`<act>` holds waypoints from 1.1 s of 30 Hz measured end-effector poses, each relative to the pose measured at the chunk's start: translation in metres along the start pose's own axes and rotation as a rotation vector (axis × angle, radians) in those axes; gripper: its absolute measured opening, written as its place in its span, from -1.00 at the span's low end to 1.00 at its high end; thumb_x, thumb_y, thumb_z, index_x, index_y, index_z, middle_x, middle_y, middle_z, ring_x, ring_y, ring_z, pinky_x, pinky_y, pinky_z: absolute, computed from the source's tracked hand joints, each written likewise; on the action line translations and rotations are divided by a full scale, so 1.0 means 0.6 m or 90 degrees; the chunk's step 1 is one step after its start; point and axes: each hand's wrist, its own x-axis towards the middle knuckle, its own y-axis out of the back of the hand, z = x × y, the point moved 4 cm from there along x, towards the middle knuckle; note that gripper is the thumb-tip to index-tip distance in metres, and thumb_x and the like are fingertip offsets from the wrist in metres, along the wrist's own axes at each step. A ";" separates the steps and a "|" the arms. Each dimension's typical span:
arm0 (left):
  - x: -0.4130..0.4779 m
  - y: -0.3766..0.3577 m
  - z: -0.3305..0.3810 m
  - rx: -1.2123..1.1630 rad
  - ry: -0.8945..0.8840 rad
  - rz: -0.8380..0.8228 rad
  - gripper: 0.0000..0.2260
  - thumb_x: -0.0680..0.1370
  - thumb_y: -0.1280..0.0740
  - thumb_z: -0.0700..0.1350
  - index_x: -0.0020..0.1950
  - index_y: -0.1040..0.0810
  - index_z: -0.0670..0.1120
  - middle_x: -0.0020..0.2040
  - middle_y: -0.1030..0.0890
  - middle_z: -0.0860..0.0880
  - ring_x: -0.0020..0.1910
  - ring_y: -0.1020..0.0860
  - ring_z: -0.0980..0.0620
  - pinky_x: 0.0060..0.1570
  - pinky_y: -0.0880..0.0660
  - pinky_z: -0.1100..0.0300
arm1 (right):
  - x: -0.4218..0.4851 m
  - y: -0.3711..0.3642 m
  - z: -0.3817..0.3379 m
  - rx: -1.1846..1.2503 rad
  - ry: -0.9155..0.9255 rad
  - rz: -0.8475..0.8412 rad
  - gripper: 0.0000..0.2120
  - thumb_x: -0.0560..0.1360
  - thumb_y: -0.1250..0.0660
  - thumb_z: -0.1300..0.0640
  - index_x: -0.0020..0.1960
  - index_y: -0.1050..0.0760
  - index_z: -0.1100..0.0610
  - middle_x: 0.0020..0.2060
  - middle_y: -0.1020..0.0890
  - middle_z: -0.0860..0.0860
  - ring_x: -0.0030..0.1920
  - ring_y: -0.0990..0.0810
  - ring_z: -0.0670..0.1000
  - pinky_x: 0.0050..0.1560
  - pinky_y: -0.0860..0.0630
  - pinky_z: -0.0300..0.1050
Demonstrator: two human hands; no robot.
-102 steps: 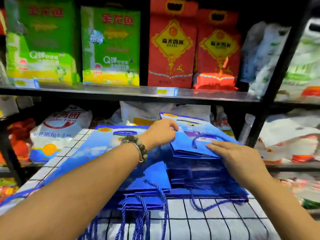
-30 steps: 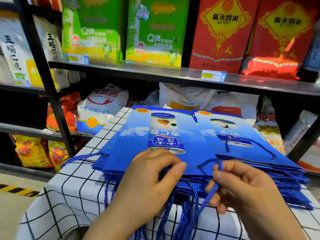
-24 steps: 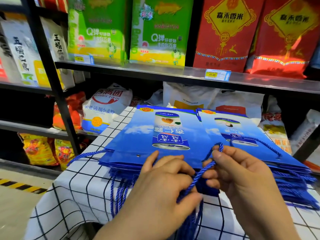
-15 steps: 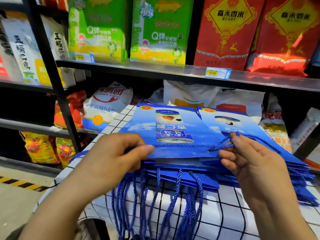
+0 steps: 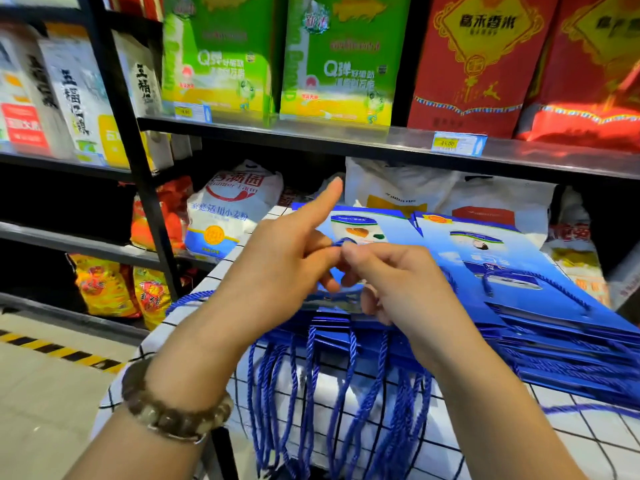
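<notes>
I have both hands meeting on one loop of blue cord handle [image 5: 346, 241]. The left hand [image 5: 284, 271] nips it between thumb and a curled finger while its forefinger [image 5: 322, 206] sticks out straight, doing nothing. The right hand [image 5: 398, 285] pinches the same loop from the other side, fingertips almost touching the left's.

The cord belongs to the top bag [image 5: 360, 226], a flat-folded blue paper gift bag lying directly beneath and just beyond the pinch, on a stack of the same. More cords [image 5: 311, 393] from that stack dangle over the table edge below my wrists, and a second stack [image 5: 519, 282] fans out to the right of the grip, all on a checked cloth [image 5: 588, 431].

I'd expect the cord to be limp and twisted, easy to pinch but with no stiffness to steer by, and likely to snag its neighbours. The bag should be light, and its glossy coated paper looks slippery enough to slide off the stack if tugged. The paper will crease, and the eyelets could tear under a sharp pull. I'd keep the pinch on the loop for cord work, and take the bag's near edge by its reinforced rim for lifting.
</notes>
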 end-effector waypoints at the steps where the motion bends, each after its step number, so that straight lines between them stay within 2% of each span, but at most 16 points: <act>1: -0.003 0.003 -0.001 0.042 -0.003 -0.009 -0.33 0.50 -0.32 -0.27 0.25 -0.07 0.39 -0.33 -0.64 -0.01 -0.38 -0.59 0.13 -0.34 -0.48 0.32 | 0.000 -0.003 0.002 0.031 -0.001 -0.007 -0.77 0.49 -0.29 0.13 -0.33 -0.58 0.06 -0.42 -0.53 -0.04 -0.56 -0.33 -0.16 -0.57 -0.24 -0.41; 3: -0.008 0.003 -0.002 0.162 -0.026 -0.033 -0.28 0.50 -0.33 -0.21 0.38 0.03 0.31 -0.26 -0.67 0.05 -0.30 -0.59 0.23 -0.19 -0.48 0.35 | -0.002 -0.008 0.006 0.056 0.007 -0.016 -0.81 0.47 -0.32 0.18 -0.30 -0.61 0.05 -0.43 -0.56 -0.10 -0.52 -0.36 -0.20 -0.53 -0.27 -0.43; 5: -0.011 -0.001 0.003 0.239 -0.047 -0.022 -0.28 0.51 -0.32 -0.19 0.48 0.05 0.19 -0.19 -0.68 0.07 -0.24 -0.58 0.24 -0.09 -0.46 0.28 | 0.000 -0.009 0.009 0.064 0.031 0.014 -0.82 0.43 -0.36 0.22 -0.33 -0.61 0.06 -0.48 -0.58 -0.10 -0.48 -0.43 -0.19 -0.48 -0.33 -0.40; 8: -0.004 0.007 0.006 0.209 -0.003 0.022 -0.28 0.47 -0.38 -0.11 0.49 -0.04 0.16 0.07 -0.65 0.01 -0.08 -0.60 0.17 0.04 -0.44 0.21 | 0.009 -0.001 0.003 0.033 0.090 0.075 -0.81 0.46 -0.32 0.21 -0.33 -0.54 0.11 -0.39 -0.61 -0.02 -0.39 -0.54 -0.13 -0.44 -0.43 -0.27; 10: -0.001 0.023 -0.003 0.252 0.047 0.015 -0.35 0.42 -0.38 0.06 0.46 -0.19 0.14 0.27 -0.53 0.01 0.13 -0.54 0.12 0.15 -0.43 0.18 | 0.018 0.010 0.001 0.086 0.082 0.083 -0.82 0.50 -0.26 0.25 -0.28 -0.47 0.18 -0.36 -0.62 -0.01 -0.39 -0.59 -0.11 -0.44 -0.48 -0.26; 12: -0.010 0.033 -0.021 0.397 0.104 -0.060 -0.39 0.36 -0.30 0.27 0.38 -0.35 0.13 0.33 -0.47 0.05 0.27 -0.44 0.08 0.22 -0.37 0.18 | 0.023 0.018 0.001 0.113 0.057 0.058 -0.83 0.48 -0.27 0.33 -0.28 -0.45 0.22 -0.44 -0.63 0.00 -0.43 -0.61 -0.08 -0.41 -0.53 -0.27; 15: -0.035 0.016 -0.042 0.475 0.172 -0.212 -0.31 0.26 -0.19 0.47 0.22 -0.51 0.07 0.26 -0.52 0.02 0.24 -0.45 0.05 0.21 -0.38 0.10 | 0.023 0.022 0.009 0.069 0.041 0.030 -0.83 0.40 -0.33 0.42 -0.28 -0.47 0.21 -0.52 -0.61 0.02 -0.47 -0.60 -0.07 -0.41 -0.54 -0.29; 17: -0.044 0.007 -0.047 0.472 0.179 -0.233 -0.37 0.32 -0.24 0.43 0.24 -0.51 0.07 0.26 -0.51 0.06 0.25 -0.44 0.08 0.20 -0.38 0.13 | 0.021 0.018 0.014 0.036 0.039 0.004 -0.81 0.38 -0.35 0.42 -0.24 -0.49 0.16 -0.51 -0.61 0.01 -0.46 -0.60 -0.09 -0.41 -0.50 -0.32; 19: -0.050 0.008 -0.051 0.464 0.170 -0.227 -0.42 0.36 -0.25 0.36 0.30 -0.45 0.13 0.35 -0.43 0.15 0.31 -0.37 0.19 0.24 -0.33 0.26 | 0.018 0.013 0.016 0.006 0.038 -0.022 -0.79 0.38 -0.37 0.42 -0.22 -0.51 0.12 -0.51 -0.60 -0.01 -0.44 -0.60 -0.11 -0.40 -0.50 -0.33; 22: -0.069 0.021 -0.054 0.412 0.152 -0.236 -0.45 0.33 -0.29 0.33 0.28 -0.45 0.18 0.36 -0.37 0.26 0.32 -0.32 0.34 0.26 -0.30 0.33 | 0.004 0.008 0.016 -0.047 0.035 -0.060 -0.76 0.34 -0.40 0.42 -0.35 -0.53 0.11 -0.50 -0.60 -0.02 -0.44 -0.60 -0.11 -0.38 -0.54 -0.31; 25: -0.095 0.028 -0.055 0.360 0.149 -0.253 -0.52 0.34 -0.31 0.30 0.25 -0.45 0.26 0.34 -0.32 0.37 0.26 -0.18 0.52 0.17 -0.17 0.53 | -0.014 -0.001 0.022 -0.112 0.016 -0.125 -0.77 0.33 -0.42 0.36 -0.43 -0.52 0.14 -0.43 -0.66 0.08 -0.39 -0.63 -0.04 -0.36 -0.54 -0.26; 28: -0.107 0.023 -0.053 0.377 0.129 -0.253 -0.45 0.32 -0.21 0.39 0.30 -0.35 0.32 0.39 -0.21 0.38 0.29 -0.07 0.52 0.26 -0.09 0.48 | -0.022 -0.006 0.029 -0.147 0.007 -0.140 -0.78 0.34 -0.42 0.34 -0.43 -0.52 0.15 -0.36 -0.68 0.04 -0.38 -0.63 -0.03 -0.37 -0.52 -0.27; 30: -0.111 0.020 -0.051 0.394 0.117 -0.237 -0.39 0.25 -0.11 0.36 0.31 -0.31 0.33 0.39 -0.17 0.39 0.30 -0.04 0.51 0.31 -0.09 0.43 | -0.022 -0.007 0.030 -0.153 0.008 -0.130 -0.77 0.34 -0.42 0.34 -0.44 -0.51 0.14 -0.33 -0.67 0.06 -0.39 -0.62 -0.05 -0.41 -0.49 -0.33; 33: -0.115 0.022 -0.052 0.372 0.110 -0.201 -0.34 0.20 -0.08 0.41 0.30 -0.32 0.33 0.37 -0.20 0.41 0.25 -0.03 0.57 0.26 -0.10 0.47 | -0.022 -0.009 0.029 -0.169 0.016 -0.131 -0.77 0.34 -0.43 0.33 -0.43 -0.51 0.13 -0.34 -0.67 0.05 -0.42 -0.60 -0.13 -0.43 -0.43 -0.40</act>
